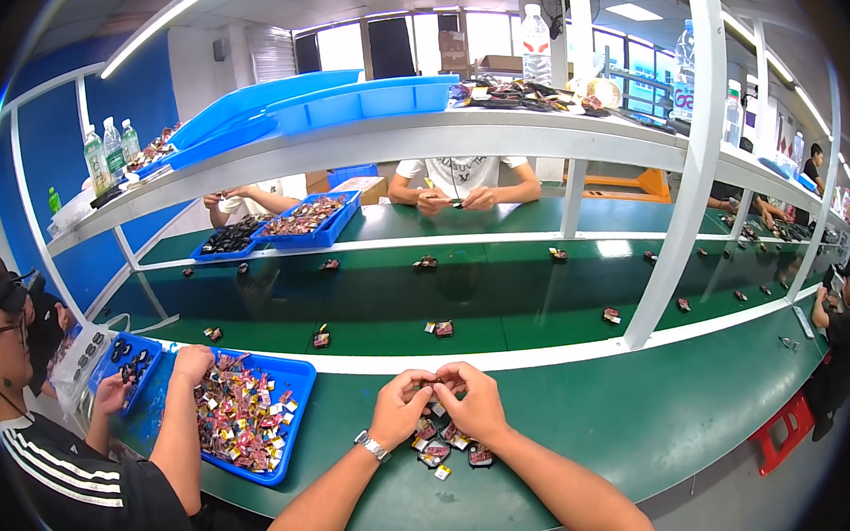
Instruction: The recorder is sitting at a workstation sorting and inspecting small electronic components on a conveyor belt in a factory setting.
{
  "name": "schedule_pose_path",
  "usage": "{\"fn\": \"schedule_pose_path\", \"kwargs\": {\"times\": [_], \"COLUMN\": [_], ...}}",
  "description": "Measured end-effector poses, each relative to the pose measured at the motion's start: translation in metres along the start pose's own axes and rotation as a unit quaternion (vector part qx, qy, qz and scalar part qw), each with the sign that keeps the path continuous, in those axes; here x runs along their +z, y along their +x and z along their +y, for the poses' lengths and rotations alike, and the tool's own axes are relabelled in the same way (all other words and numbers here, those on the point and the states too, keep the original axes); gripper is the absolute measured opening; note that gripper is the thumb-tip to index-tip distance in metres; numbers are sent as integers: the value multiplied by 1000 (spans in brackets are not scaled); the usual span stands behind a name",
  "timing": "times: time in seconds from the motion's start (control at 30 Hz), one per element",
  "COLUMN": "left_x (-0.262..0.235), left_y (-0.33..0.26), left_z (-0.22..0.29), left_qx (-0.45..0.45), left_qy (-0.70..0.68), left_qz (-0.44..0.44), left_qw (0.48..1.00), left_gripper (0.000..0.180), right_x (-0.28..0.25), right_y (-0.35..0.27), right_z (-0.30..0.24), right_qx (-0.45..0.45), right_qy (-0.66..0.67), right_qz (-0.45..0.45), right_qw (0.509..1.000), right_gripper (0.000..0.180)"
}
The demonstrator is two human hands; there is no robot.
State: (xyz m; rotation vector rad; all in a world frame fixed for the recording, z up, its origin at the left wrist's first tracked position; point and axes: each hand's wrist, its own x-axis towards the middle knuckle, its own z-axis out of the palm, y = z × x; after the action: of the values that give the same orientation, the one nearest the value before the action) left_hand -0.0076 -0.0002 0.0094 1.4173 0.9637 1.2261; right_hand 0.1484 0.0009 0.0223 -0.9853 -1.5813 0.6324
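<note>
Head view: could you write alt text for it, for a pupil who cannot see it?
A person's left hand and right hand pinch a small dark piece by a cluster of black-and-red electronic parts on a dark green table. At left, a co-worker's hand is at a rectangular blue plastic tray heaped with small multicoloured parts.

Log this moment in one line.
left hand, right hand: both on small dark part | between forearms: loose dark-framed parts | to left: blue tray of small components
</note>
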Motion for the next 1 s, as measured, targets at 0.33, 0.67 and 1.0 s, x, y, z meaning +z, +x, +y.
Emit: {"fn": "schedule_pose_path", "kwargs": {"times": [0.33,0.67,1.0], "left_x": [-15,-8,-14], "left_y": [8,1,18], "left_z": [9,23,-6], "left_qx": [55,-5,-36], "left_qy": [234,170,-18], "left_qz": [-87,-295,-112], "left_qw": [967,940,993], "left_gripper": [32,29,20], "right_x": [-77,-38,-7], "right_y": [88,98,104], "right_z": [104,83,105], "right_qx": [92,54,45], "right_qy": [-163,-282,-352], "right_qz": [185,42,48], "right_qw": [965,957,934], "right_gripper": [12,36,50]}}
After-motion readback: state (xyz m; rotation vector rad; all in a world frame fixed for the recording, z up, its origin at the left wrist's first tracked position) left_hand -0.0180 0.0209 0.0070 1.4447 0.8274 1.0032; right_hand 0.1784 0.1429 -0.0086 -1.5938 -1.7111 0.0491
